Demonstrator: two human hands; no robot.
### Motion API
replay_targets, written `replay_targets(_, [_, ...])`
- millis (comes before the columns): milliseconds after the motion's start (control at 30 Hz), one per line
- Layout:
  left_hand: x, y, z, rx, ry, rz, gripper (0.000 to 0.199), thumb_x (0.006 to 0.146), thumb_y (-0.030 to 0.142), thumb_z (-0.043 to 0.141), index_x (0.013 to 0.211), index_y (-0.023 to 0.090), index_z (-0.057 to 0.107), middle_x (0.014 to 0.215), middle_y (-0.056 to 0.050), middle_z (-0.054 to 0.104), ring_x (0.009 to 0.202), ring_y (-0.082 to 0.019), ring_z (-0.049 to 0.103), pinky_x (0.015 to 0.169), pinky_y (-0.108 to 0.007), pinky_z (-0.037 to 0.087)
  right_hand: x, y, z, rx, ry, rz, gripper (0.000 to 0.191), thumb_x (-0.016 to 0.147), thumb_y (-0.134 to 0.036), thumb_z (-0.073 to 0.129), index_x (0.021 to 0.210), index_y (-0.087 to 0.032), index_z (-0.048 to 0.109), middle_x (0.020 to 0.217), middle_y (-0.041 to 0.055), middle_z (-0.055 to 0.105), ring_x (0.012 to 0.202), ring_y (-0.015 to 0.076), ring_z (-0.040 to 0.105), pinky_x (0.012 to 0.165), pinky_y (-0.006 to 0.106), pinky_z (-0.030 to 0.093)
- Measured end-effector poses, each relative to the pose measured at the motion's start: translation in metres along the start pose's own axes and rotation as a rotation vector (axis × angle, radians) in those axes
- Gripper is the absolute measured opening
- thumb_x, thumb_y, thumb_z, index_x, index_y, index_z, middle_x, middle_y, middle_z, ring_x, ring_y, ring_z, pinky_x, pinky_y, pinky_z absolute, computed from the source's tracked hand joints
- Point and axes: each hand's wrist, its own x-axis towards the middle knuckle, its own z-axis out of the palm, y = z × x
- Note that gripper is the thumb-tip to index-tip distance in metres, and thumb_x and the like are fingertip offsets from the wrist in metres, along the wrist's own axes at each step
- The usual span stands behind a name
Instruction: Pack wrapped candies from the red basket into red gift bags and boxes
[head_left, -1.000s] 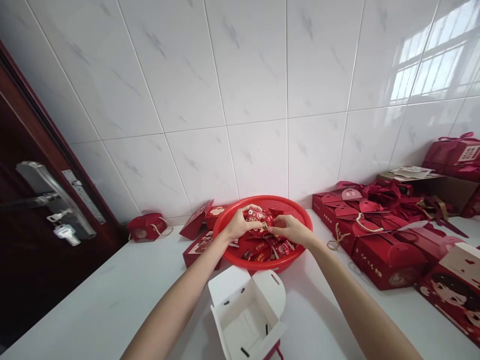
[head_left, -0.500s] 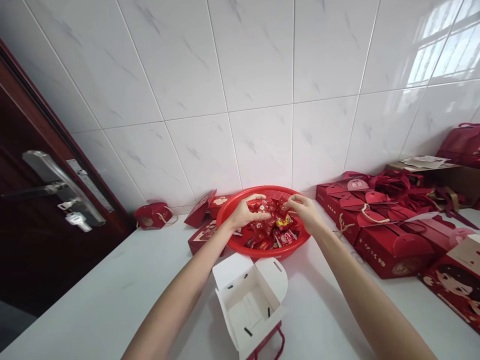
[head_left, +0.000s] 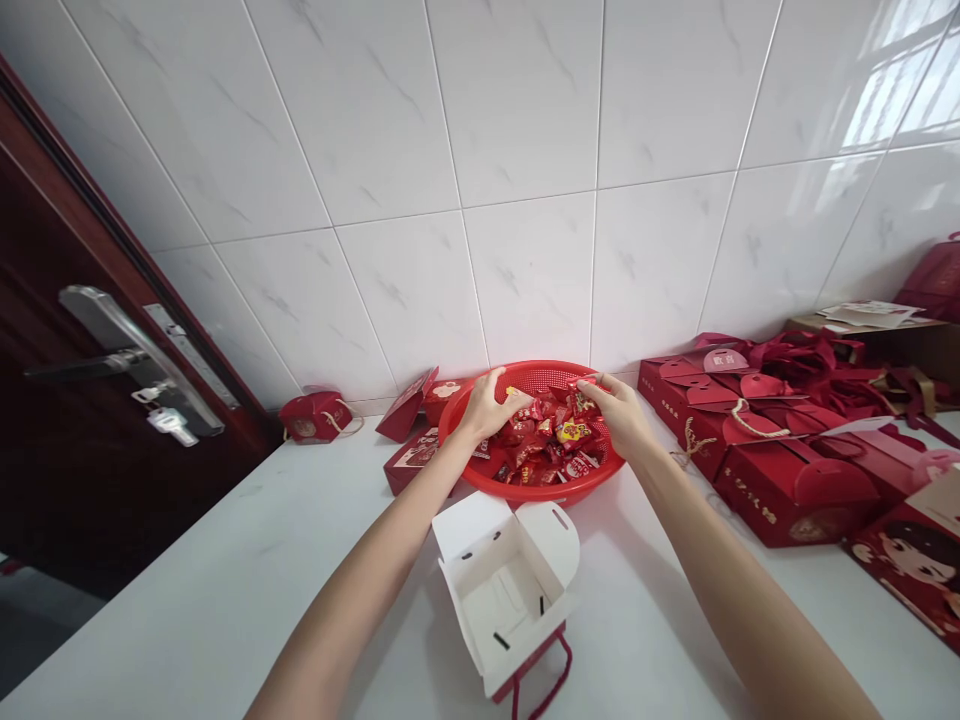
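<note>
A red plastic basket (head_left: 555, 493) stands against the wall with many small red-wrapped candies (head_left: 534, 450) in it. Over its left part is my left hand (head_left: 489, 408), fingers closed at a wrapped candy (head_left: 532, 409). My right hand (head_left: 616, 408) reaches over the right rim and pinches another red-wrapped candy (head_left: 582, 400) between thumb and fingers. In front of the basket sits a gift box (head_left: 495, 585) with its flaps up, white inside, bare at the bottom, and with a dark red cord handle (head_left: 559, 680).
Red gift boxes (head_left: 795, 490) with rope handles are grouped at the right, beside a pile of red ribbons (head_left: 817, 370). A small red box (head_left: 315, 415) stands at the left near the door (head_left: 67, 400). More red boxes (head_left: 411, 455) touch the basket's left side.
Both hands have parted slightly and lifted off the heap, so more candies show between them. A candy now shows clearly in my right fingers. The view has shifted a little.
</note>
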Motion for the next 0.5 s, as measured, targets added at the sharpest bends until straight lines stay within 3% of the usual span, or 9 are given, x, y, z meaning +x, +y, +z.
replay_targets(67, [0.0, 0.002, -0.001, 0.021, 0.003, 0.096, 0.041, 0.082, 0.041, 0.072, 0.117, 0.022, 0.068, 0.136, -0.009, 0.065, 0.131, -0.026, 0.057, 0.111, -0.037, 0.043, 0.0, 0.0, 0.0, 0.008, -0.002, -0.005, 0.037, 0.059, -0.047, 0.085, 0.076, -0.023, 0.064, 0.07, -0.0006, 0.07, 0.067, 0.0192, 0.065, 0.064, 0.032, 0.051])
replay_targets(100, [-0.001, 0.003, -0.001, 0.016, -0.052, 0.162, 0.031, 0.084, 0.039, 0.07, 0.109, 0.021, 0.071, 0.126, -0.008, 0.07, 0.124, -0.025, 0.061, 0.107, -0.034, 0.045, 0.0, 0.0, 0.0, 0.011, -0.007, -0.008, 0.037, 0.059, -0.048, 0.085, 0.076, -0.023, 0.063, 0.069, -0.0008, 0.069, 0.066, 0.0192, 0.064, 0.064, 0.032, 0.051])
replay_targets(200, [-0.008, 0.01, 0.001, 0.063, -0.465, 0.356, 0.026, 0.082, 0.04, 0.071, 0.096, 0.019, 0.075, 0.102, -0.005, 0.075, 0.101, -0.023, 0.069, 0.093, -0.031, 0.051, 0.0, 0.001, 0.001, 0.026, -0.017, -0.017, 0.038, 0.058, -0.05, 0.084, 0.074, -0.023, 0.063, 0.066, -0.0016, 0.068, 0.063, 0.0184, 0.063, 0.062, 0.031, 0.05])
replay_targets(267, [-0.014, 0.015, 0.005, 0.214, -0.748, 0.473, 0.037, 0.078, 0.044, 0.075, 0.107, 0.021, 0.076, 0.106, -0.005, 0.075, 0.096, -0.024, 0.069, 0.086, -0.031, 0.051, 0.001, 0.002, 0.001, 0.018, -0.011, -0.017, 0.038, 0.058, -0.05, 0.083, 0.075, -0.022, 0.064, 0.065, -0.0016, 0.067, 0.062, 0.0179, 0.062, 0.061, 0.031, 0.049])
replay_targets(300, [-0.017, 0.017, 0.007, 0.317, -0.833, 0.541, 0.043, 0.077, 0.044, 0.076, 0.114, 0.023, 0.075, 0.111, -0.006, 0.074, 0.097, -0.024, 0.069, 0.084, -0.031, 0.05, 0.001, 0.002, 0.001, 0.006, -0.004, -0.016, 0.037, 0.058, -0.05, 0.083, 0.075, -0.022, 0.065, 0.065, -0.0015, 0.067, 0.062, 0.0176, 0.061, 0.06, 0.03, 0.049])
replay_targets(400, [-0.022, 0.022, 0.017, 0.59, -0.895, 0.718, 0.051, 0.079, 0.04, 0.072, 0.129, 0.027, 0.07, 0.119, -0.008, 0.069, 0.1, -0.027, 0.067, 0.079, -0.032, 0.049, 0.002, 0.003, 0.001, -0.032, 0.017, -0.014, 0.036, 0.059, -0.049, 0.082, 0.074, -0.022, 0.065, 0.063, -0.0013, 0.065, 0.061, 0.017, 0.059, 0.058, 0.029, 0.046])
replay_targets(500, [-0.016, 0.021, 0.026, 0.761, -0.812, 0.734, 0.044, 0.08, 0.038, 0.072, 0.122, 0.026, 0.073, 0.111, -0.01, 0.069, 0.097, -0.029, 0.067, 0.078, -0.035, 0.049, 0.003, 0.004, 0.001, -0.037, 0.026, -0.019, 0.033, 0.06, -0.047, 0.081, 0.072, -0.022, 0.062, 0.064, -0.0011, 0.066, 0.061, 0.0172, 0.059, 0.058, 0.03, 0.046])
